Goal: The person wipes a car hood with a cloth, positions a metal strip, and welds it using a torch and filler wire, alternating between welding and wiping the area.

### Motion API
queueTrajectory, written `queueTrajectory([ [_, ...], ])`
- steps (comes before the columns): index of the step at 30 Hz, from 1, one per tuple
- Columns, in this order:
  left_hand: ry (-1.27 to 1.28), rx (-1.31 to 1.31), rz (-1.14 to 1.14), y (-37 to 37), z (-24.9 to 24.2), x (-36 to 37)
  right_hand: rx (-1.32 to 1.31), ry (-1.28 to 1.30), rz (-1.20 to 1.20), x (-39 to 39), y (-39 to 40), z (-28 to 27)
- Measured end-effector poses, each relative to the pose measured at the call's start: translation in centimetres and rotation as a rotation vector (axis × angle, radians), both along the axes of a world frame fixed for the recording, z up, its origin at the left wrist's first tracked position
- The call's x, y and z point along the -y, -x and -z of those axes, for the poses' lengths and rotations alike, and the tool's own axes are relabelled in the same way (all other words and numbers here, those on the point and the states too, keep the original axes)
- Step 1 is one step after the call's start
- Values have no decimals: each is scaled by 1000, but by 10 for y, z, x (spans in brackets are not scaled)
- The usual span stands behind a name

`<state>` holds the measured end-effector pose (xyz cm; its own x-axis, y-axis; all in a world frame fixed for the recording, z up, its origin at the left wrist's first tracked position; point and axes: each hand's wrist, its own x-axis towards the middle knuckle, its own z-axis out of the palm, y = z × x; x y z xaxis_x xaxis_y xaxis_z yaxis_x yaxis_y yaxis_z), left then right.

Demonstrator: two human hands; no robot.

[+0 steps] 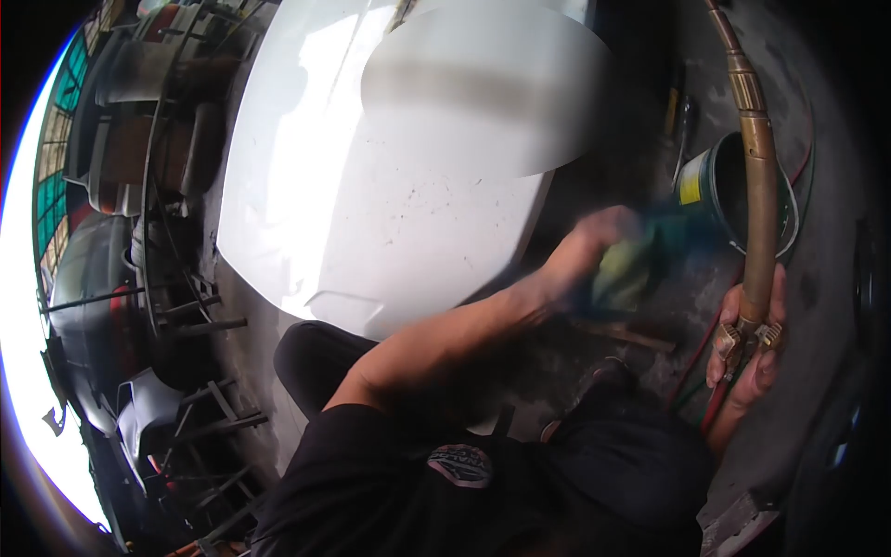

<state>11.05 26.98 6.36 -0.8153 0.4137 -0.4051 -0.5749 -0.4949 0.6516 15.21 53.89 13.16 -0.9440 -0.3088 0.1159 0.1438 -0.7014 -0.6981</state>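
My left hand (599,243) is blurred by motion, its fingers closed near a blue-green and yellow thing (624,269) that is too smeared to name. My right hand (754,345) is wrapped round the lower end of a long brass torch (758,195), next to its two valve knobs. The torch stands nearly upright in view, with a red hose and a green hose at its base. Left of my left hand lies a large white panel (418,218) with small dark specks.
A dark bucket (713,190) with a yellow label is behind the torch. A blurred pale rounded shape (483,84) covers part of the panel. Metal racks (218,408) and car parts line the left side. A stick (626,336) lies on the floor.
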Motion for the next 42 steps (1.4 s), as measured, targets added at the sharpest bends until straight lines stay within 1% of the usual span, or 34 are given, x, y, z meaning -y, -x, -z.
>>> queueTrajectory([
  [2,-331,109,-26,-8,-12,-8,1,12,-3,4,0,3],
  [4,-334,138,-42,-13,-28,-19,-3,24,-5,8,0,6],
  [6,-501,257,-37,-19,-39,-27,11,29,-20,12,-1,9],
  [7,-565,318,12,-19,-39,-32,16,13,-26,13,-1,9],
  [8,-486,317,-11,-21,-48,-36,16,13,-27,12,-1,5],
  [10,-362,155,65,-19,-41,-39,20,-26,-12,14,-1,3],
  [11,-260,165,131,-15,-39,-32,22,-25,-8,14,-2,4],
  [12,-259,167,135,-13,-40,-29,27,-23,2,13,-3,5],
  [14,-25,-93,3,-7,-47,-20,34,-20,12,13,-5,7],
  [15,155,-230,-32,3,-53,-10,38,-15,24,12,-5,8],
  [16,243,-288,-84,11,-62,2,42,-10,36,11,-6,9],
  [18,489,-370,-20,31,-78,31,41,6,43,10,-6,16],
  [20,782,-526,-61,47,-81,54,40,20,48,11,-5,16],
  [21,1019,-785,-94,61,-70,69,38,3,49,11,-5,15],
  [22,1298,-1227,-130,76,-58,83,37,-15,48,12,-4,13],
  [24,1411,-1089,-117,85,-56,82,34,-43,55,14,-3,9],
  [25,1411,-1087,-118,99,-39,96,32,-70,65,17,-2,8],
  [26,1558,-1246,-44,117,-10,117,34,-72,63,20,-1,7],
  [27,1700,-1402,38,124,7,130,33,-96,70,23,-1,5],
  [28,1783,-1272,23,121,-9,145,33,-120,77,24,-1,3],
  [29,1785,-1274,-102,133,-10,170,36,-120,87,17,-1,1],
  [30,1897,-1311,-211,145,-10,208,45,-131,80,14,-4,2],
  [32,2110,-1106,-203,155,-25,261,46,-145,82,12,-4,4],
  [34,2292,-759,-240,162,-37,295,28,-148,87,12,-4,3],
  [35,2279,-742,-331,167,-19,302,31,-148,92,13,-3,3],
  [36,2171,-886,-338,167,-6,279,32,-115,90,13,-2,4],
  [37,2201,-1088,-22,163,-1,248,33,-81,84,15,-2,4],
  [38,2065,-1445,-261,140,-1,200,38,-77,68,17,-3,3],
  [39,1798,-1557,-146,139,11,178,48,-73,63,19,-1,2],
  [40,1749,-1596,64,128,-5,141,44,-70,74,22,3,-2],
  [42,1814,-1658,99,141,21,172,35,-105,84,27,4,-10],
])
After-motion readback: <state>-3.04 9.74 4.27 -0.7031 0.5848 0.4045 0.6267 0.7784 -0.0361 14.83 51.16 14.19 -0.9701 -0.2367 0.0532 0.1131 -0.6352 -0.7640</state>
